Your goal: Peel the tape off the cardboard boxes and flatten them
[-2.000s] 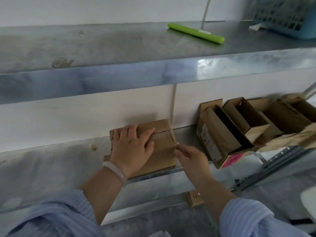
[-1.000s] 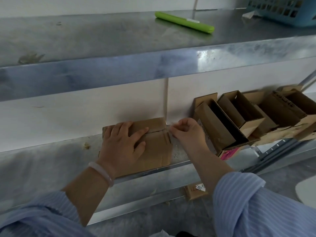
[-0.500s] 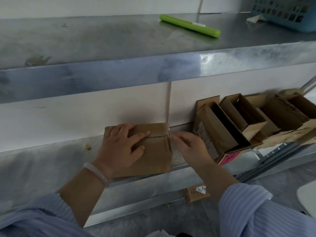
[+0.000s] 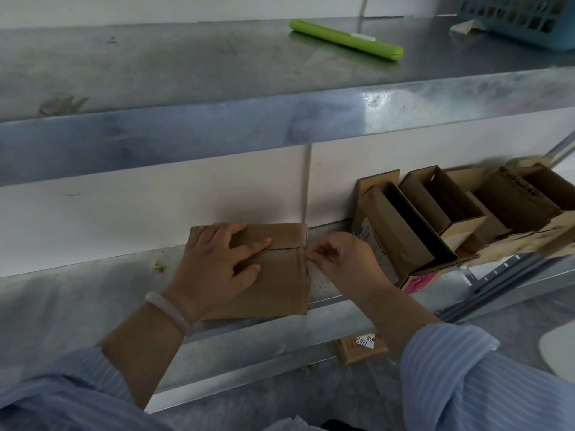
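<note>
Bottom of frame: two light-blue pinstriped sleeves, left sleeve (image 4: 62,396) and right sleeve (image 4: 466,377), woven shirt cloth. Pale, smooth bangle (image 4: 169,312) on the left wrist.

Lower centre-right, under the shelf edge: small cardboard scrap (image 4: 362,345) with a white sticker, handwritten red digits, roughly "6391", rest not legible.

Flattened cardboard box (image 4: 280,287), plain brown corrugated, lies at frame centre on the lower metal shelf (image 4: 77,290), back edge against the white wall panel (image 4: 124,200). A flap seam runs across it left to right; faint strip lines near its right edge. No print seen on it.

Left hand (image 4: 217,269): fingers straight and spread, pressed flat on the box's left half. Right hand (image 4: 345,262): fingers curled, tips pinched together at the box's right edge where the seam ends; cannot tell whether tape is between them.

Right of centre, same shelf: row of open cardboard boxes (image 4: 445,206), standing tilted, flaps up, dark inside. Nearest one carries a printed shipping label (image 4: 370,234), text too small to read; pink patch (image 4: 421,281) under its lower corner.

Shelf metal is dull galvanised sheet, scuffed and stained.

Upper shelf (image 4: 186,57), same metal: green plastic stick-shaped tool (image 4: 345,40) with a small white sticker, upper centre. Blue plastic lattice basket (image 4: 522,17) at upper right corner, pale scrap (image 4: 463,26) just beside it.
</note>
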`<state>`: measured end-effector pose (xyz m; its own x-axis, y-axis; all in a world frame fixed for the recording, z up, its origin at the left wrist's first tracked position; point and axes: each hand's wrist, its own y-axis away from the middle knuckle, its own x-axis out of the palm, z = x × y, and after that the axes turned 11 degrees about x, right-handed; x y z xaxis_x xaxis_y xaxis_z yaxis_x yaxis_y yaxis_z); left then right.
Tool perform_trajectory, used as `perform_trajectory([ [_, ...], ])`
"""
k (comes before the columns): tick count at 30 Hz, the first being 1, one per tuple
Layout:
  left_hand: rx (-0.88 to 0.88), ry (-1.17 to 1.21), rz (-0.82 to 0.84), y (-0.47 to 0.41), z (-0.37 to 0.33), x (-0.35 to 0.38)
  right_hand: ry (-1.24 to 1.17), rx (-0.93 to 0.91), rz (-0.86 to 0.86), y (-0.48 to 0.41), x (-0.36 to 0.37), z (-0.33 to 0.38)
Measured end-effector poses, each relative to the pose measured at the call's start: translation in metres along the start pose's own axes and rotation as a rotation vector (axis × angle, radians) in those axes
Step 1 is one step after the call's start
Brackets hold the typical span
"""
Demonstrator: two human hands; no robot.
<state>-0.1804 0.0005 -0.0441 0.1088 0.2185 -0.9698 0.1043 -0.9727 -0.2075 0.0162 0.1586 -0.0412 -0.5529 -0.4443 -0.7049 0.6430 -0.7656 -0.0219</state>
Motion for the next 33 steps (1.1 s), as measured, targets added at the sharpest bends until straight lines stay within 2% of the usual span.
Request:
perform_trajectory([
  [7,0.008,-0.006,0.005,-0.001,0.002,0.001,0.115,-0.150,-0.144,-0.003,0.013,-0.007],
  [11,-0.001,-0.002,0.013,-0.001,0.001,-0.001,0.040,-0.025,-0.127,-0.003,0.019,-0.003],
  [13,0.001,-0.004,0.007,0.000,0.001,-0.001,-0.164,0.164,-0.001,-0.006,0.013,-0.002],
  [15,0.003,0.008,-0.001,0.000,0.001,-0.001,-0.597,0.358,0.163,-0.008,0.005,-0.003],
  [17,0.014,0.022,-0.006,0.001,0.004,-0.001,-0.971,0.511,0.224,-0.011,0.000,-0.007],
  [18,0.022,0.024,-0.003,0.002,0.006,-0.001,-0.998,0.551,0.222,-0.014,0.001,-0.009],
  [20,0.031,0.032,0.013,0.002,0.009,-0.001,-0.738,0.535,0.216,-0.017,0.008,-0.013],
  [22,0.038,0.048,0.028,0.002,0.012,-0.001,-0.451,0.425,0.236,-0.017,0.015,-0.013],
  [28,0.068,0.073,0.030,0.004,0.016,-0.002,-0.309,0.305,0.133,-0.019,0.023,-0.015],
  [33,0.099,0.096,0.024,0.005,0.020,-0.002,-0.115,0.162,0.148,-0.022,0.018,-0.021],
])
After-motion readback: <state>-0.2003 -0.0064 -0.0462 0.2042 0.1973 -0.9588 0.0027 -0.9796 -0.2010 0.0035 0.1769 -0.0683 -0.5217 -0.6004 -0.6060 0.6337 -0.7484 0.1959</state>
